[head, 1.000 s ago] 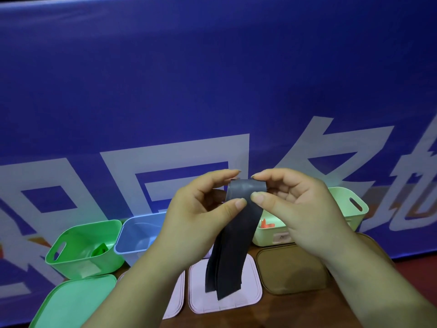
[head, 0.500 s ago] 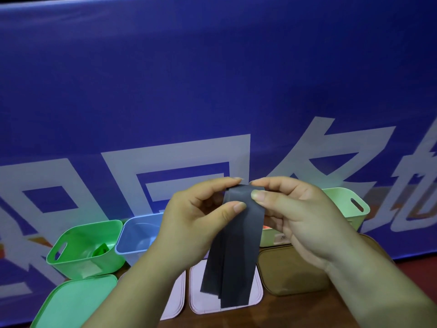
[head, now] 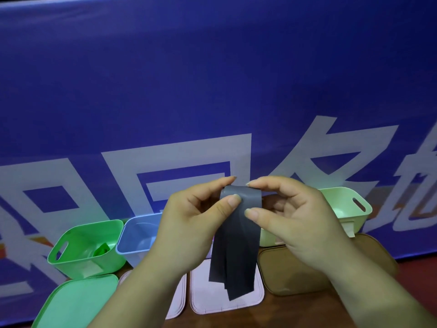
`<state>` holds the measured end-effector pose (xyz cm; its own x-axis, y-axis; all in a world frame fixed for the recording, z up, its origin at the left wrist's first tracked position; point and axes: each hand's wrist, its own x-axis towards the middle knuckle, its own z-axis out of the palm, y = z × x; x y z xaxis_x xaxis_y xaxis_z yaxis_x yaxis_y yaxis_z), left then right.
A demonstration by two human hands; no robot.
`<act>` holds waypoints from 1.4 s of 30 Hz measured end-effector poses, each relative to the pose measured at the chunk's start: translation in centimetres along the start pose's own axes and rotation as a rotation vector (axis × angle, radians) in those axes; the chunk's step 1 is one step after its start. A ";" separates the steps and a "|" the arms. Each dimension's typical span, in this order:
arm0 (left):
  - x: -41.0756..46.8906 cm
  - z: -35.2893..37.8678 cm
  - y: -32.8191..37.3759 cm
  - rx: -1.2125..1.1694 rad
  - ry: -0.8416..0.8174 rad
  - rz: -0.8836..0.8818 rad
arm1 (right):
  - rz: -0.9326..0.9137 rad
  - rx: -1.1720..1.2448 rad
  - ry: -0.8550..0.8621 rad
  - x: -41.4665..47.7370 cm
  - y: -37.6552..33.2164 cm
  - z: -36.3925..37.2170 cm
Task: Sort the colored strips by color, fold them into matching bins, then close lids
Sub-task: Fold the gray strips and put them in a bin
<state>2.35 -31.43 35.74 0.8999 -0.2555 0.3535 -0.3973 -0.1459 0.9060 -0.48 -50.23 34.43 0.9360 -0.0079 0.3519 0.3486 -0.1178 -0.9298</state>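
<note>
You hold a dark grey strip up in front of you with both hands. Your left hand pinches its folded top between thumb and forefinger, and your right hand pinches the same fold from the other side, thumb on the front face. The strip's loose ends hang down in overlapping layers above a pink lid that lies flat on the tabletop.

A second pink lid is just beside it, mostly hidden by your left forearm. Further left lies a green lid, and behind it stands an open green bin with a green strip inside. An open blue bin stands just to the right of the green one. On your right, a brown lid lies in front of a pale green bin. A blue banner with white characters fills the background.
</note>
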 end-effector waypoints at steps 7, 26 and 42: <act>-0.1 0.5 0.3 -0.055 0.021 -0.048 | -0.019 -0.054 0.017 -0.1 0.4 0.1; -0.7 -0.5 0.3 -0.049 -0.101 0.036 | 0.166 0.182 0.002 0.2 -0.4 -0.3; -0.8 -0.4 0.3 -0.128 -0.040 -0.004 | -0.038 -0.059 -0.028 -0.5 -0.4 -0.3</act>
<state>1.60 -30.90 35.87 0.8923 -0.2938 0.3428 -0.3656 -0.0246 0.9305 -1.11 -50.49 34.66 0.9236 0.0255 0.3826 0.3809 -0.1759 -0.9077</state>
